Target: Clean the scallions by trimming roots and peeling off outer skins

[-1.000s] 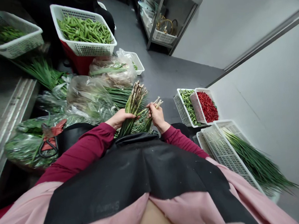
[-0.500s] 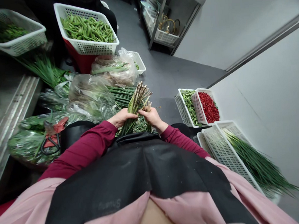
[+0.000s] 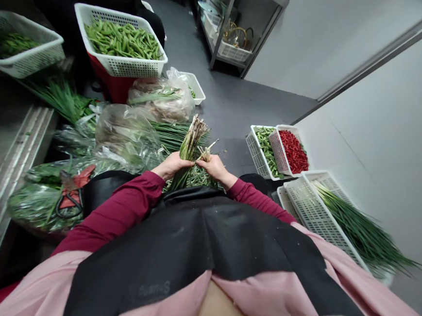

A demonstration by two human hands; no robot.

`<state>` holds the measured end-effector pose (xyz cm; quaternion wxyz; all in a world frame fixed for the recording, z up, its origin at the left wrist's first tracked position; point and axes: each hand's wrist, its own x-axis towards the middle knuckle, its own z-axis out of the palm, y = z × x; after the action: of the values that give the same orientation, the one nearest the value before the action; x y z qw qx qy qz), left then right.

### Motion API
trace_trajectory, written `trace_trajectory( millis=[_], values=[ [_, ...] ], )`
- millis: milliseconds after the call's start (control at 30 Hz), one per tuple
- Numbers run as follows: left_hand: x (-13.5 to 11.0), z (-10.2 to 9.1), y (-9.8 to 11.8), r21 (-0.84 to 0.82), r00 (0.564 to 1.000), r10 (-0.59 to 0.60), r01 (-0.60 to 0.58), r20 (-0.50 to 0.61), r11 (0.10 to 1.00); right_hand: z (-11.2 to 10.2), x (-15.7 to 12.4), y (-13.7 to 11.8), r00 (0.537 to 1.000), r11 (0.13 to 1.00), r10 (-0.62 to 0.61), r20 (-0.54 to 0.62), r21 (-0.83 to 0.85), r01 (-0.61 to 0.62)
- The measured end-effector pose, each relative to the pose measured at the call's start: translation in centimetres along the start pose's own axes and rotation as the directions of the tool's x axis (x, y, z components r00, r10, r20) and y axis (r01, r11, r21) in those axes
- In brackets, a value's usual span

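My left hand (image 3: 173,165) is closed around a bunch of spring onions (image 3: 193,135), its brownish root ends pointing up and away from me, its green tops down toward my lap. Close beside it, my right hand (image 3: 214,167) pinches a few pale spring onion ends (image 3: 206,153). The two thumbs nearly meet. Beneath the hands lies a loose heap of thin green pieces (image 3: 198,177), partly hidden. Just beyond the bunch, more long green stalks (image 3: 170,134) rest on the pile.
Plastic bags of greens (image 3: 127,135) lie ahead-left. Black-handled scissors (image 3: 68,203) rest on another bag. A basket of green peppers (image 3: 123,40) stands on something red, near another person's dark-clothed leg (image 3: 154,23). At right are red chillies (image 3: 294,151) and a basket of spring onions (image 3: 362,229).
My right hand's pale ends now stand slightly apart from the bunch, with a thin strand sticking out to the right. The bunch's root ends have shifted a little left. My left hand keeps its grip.
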<state>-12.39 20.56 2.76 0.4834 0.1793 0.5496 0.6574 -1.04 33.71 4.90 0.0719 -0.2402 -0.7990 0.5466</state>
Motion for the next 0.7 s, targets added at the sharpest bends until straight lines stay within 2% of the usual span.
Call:
trace_trajectory(
  millis=[100,200,300,533,700],
  values=[
    [-0.2,-0.2,0.2,0.037,1.000,-0.016,0.016,-0.006,0.999,-0.9,-0.1,0.0,0.998,0.998,0.056,0.034,0.037,-0.057],
    [-0.6,-0.4,0.6,0.036,0.999,-0.045,0.044,0.018,0.998,-2.4,0.1,-0.2,0.985,0.936,0.174,-0.002,0.312,-0.165],
    [-1.1,-0.6,1.1,0.054,0.996,-0.069,0.066,0.054,0.996,-4.5,0.7,-0.4,0.964,0.833,0.257,-0.073,0.522,-0.183],
    [-1.4,-0.6,1.5,0.069,0.993,-0.051,0.044,0.105,0.997,-8.5,2.6,-0.5,0.900,0.810,0.299,-0.316,0.582,-0.064],
    [-1.4,-1.1,1.5,0.119,0.991,-0.050,0.035,0.124,0.992,-12.0,4.0,0.5,0.801,0.826,0.341,-0.491,0.563,-0.006]
  ],
)
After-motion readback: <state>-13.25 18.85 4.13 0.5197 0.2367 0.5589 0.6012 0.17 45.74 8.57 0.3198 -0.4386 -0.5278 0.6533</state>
